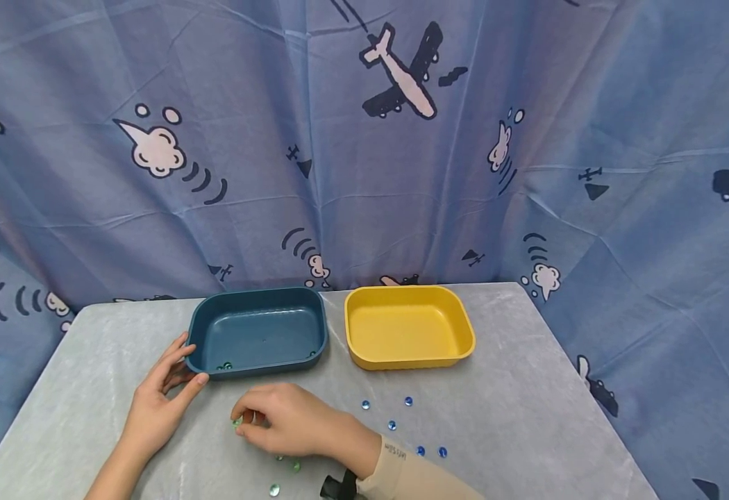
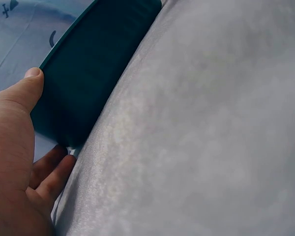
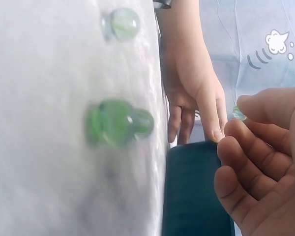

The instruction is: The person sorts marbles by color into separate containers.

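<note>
Right hand (image 1: 289, 417) pinches one green marble (image 1: 237, 422) above the counter (image 1: 527, 417); three more lie nearer its front edge, five blue marbles (image 1: 392, 425) rightward. Left hand (image 1: 158, 406) grips one teal tray (image 1: 261, 337), lengthwise along the back edge, beside one yellow tray (image 1: 409, 332).

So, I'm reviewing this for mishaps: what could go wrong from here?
The green marble pinched in the right hand could slip and roll away. The beige sleeve might sweep the loose blue marbles nearby. The left hand, gripping a corner of the teal tray, might accidentally jog it.
</note>
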Motion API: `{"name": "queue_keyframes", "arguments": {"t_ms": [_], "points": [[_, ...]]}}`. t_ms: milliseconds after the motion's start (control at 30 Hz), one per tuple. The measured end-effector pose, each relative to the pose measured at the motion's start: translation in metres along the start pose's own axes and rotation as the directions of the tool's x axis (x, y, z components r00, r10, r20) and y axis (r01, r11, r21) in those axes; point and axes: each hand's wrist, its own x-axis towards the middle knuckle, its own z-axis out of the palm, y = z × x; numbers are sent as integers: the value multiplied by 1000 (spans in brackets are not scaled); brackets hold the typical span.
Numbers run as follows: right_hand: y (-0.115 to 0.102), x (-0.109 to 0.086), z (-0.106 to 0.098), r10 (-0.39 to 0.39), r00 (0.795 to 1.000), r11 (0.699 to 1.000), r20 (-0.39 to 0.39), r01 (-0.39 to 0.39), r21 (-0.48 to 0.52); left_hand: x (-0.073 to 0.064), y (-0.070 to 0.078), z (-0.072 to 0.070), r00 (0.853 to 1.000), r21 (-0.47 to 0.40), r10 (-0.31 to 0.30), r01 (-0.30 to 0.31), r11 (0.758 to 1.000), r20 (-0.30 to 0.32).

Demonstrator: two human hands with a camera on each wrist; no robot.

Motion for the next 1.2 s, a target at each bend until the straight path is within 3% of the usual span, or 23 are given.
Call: {"name": "queue_keyframes", "arguments": {"t_ms": [333, 633, 967, 1200], "points": [[4, 0, -11, -21, 992, 1000, -125, 19, -16, 0, 2, 0, 1000, 0, -1, 1, 1000, -10], [12, -1, -21, -22, 976, 998, -215, 34, 54, -1, 3, 1, 1000, 8, 1, -1, 1000, -11], [24, 0, -31, 47, 960, 988, -277, -4, 154, -2, 3, 1, 1000, 14, -8, 8, 1000, -7], [32, -1, -38, 112, 940, 988, -321, -70, 139, -1, 3, 1, 1000, 7, -8, 8, 1000, -8]]}}
